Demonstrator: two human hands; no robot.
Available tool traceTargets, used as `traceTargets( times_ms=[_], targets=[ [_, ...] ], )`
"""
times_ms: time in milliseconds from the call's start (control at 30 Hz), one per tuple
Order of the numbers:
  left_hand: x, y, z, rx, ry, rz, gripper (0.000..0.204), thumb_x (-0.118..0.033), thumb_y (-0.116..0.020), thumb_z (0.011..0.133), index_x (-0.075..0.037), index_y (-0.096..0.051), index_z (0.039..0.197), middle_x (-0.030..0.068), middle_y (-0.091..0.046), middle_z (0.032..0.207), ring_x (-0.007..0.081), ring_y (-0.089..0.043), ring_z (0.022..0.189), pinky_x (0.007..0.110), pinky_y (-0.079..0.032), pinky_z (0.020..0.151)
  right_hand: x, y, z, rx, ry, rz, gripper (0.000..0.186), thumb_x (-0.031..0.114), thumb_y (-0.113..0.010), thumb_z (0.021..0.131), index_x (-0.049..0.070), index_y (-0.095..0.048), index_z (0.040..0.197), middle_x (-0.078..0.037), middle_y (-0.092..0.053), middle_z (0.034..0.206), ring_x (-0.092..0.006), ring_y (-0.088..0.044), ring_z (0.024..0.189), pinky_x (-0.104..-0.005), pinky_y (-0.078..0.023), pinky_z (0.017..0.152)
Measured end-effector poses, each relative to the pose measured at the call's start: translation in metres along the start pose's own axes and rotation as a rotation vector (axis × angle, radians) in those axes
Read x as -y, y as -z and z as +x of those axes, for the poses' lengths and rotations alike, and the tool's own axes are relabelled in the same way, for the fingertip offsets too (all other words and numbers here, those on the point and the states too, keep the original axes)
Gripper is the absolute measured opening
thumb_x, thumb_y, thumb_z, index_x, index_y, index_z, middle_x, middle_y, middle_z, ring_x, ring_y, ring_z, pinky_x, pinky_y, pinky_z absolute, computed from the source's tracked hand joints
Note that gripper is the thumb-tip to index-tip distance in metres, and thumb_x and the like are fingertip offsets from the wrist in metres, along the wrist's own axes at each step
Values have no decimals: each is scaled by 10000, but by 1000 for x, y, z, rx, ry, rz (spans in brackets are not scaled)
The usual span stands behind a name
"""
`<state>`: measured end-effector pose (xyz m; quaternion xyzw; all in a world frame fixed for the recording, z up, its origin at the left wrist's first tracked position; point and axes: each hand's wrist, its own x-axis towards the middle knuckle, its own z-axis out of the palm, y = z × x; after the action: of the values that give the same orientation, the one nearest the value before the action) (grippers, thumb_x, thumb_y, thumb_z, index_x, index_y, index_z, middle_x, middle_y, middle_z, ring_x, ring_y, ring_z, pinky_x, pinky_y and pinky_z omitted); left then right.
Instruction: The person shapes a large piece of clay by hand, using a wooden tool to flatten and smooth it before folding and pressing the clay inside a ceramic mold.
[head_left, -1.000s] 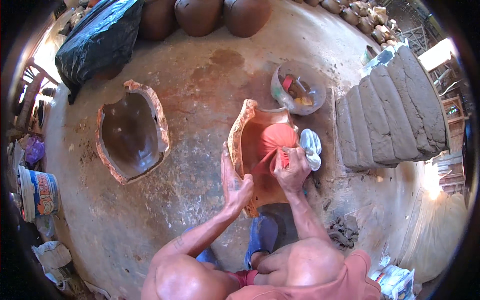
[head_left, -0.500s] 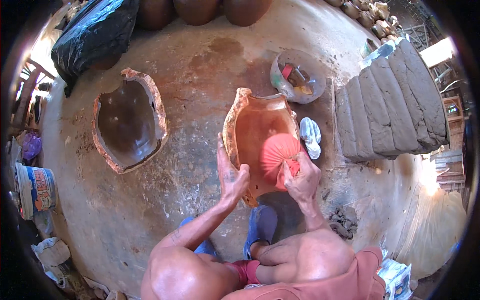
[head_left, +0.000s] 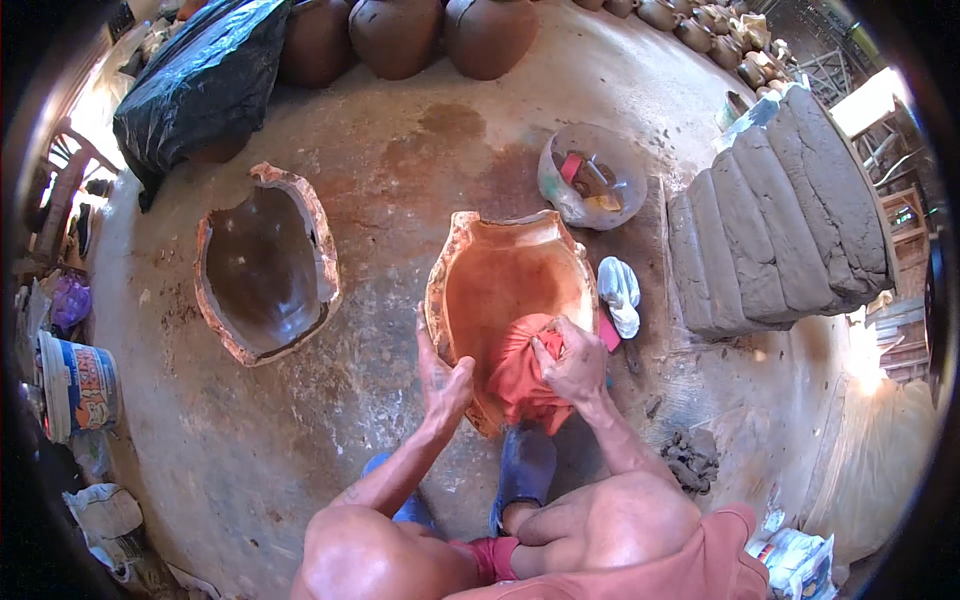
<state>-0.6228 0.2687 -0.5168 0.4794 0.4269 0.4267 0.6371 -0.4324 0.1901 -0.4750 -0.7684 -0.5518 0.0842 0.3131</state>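
Red bundle (head_left: 518, 368) moved nearer; right fingers (head_left: 577, 347) gripping.

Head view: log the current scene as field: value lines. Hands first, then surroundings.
left_hand: left hand grasping left rim of hollow orange-brown clay-like half-shell, thumb over the edge
right_hand: right hand gripping round red cloth bundle by its gathered cloth
bundle_position: inside half-shell, near end
left_of_shell: second brown half-shell, shiny inside, standing apart
right_of_shell: crumpled white bundle; stacked grey clay slabs
beyond_shell: round translucent plastic bowl
far_side: round brown clay pots; black plastic sheet
unclear: bundle's filling
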Motion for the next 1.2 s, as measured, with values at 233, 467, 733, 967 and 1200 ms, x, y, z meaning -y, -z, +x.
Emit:
traceTargets(
  times_ms=[233,467,733,967,1200],
  targets=[
    [-10,0,-4,-28,89,-57,1044,150,-488,722,-57,-76,1659,210,-407,1581,297,-465,1434,360,-377,1188,-1,-22,48,-66,-19,-11,221,218,-788,850,48,-673,932,-196,-717,851,-412,-712,812,-475,-556,703],
    [19,43,9,9,177,-239,981,132,-522,742,-61,-155,1631,172,-442,1534,275,-491,1395,378,-405,1170,70,7,128,-238,167,205,169,121,-785,826,42,-698,947,-182,-710,835,-376,-717,769,-436,-559,697],
    [10,37,5,-55,301,-274,883,121,-551,780,-54,-254,1593,163,-472,1489,287,-505,1366,401,-426,1152,126,-113,313,-199,195,142,320,323,-702,832,91,-694,1052,-234,-731,848,-436,-729,817,-538,-592,739],
    [2,55,17,-9,417,-178,894,91,-597,760,-37,-275,1584,145,-513,1456,283,-547,1321,403,-432,1144,108,-169,256,190,67,262,525,283,-759,832,41,-575,1260,-243,-703,1185,-435,-701,1034,-562,-547,922],
    [-19,113,46,-24,448,108,844,49,-595,717,3,-377,1531,141,-533,1439,268,-568,1296,384,-465,1099,-2,-13,122,-249,-319,154,197,17,-627,906,-1,-744,1063,-163,-740,984,-286,-729,900,-363,-570,843]
  ],
)
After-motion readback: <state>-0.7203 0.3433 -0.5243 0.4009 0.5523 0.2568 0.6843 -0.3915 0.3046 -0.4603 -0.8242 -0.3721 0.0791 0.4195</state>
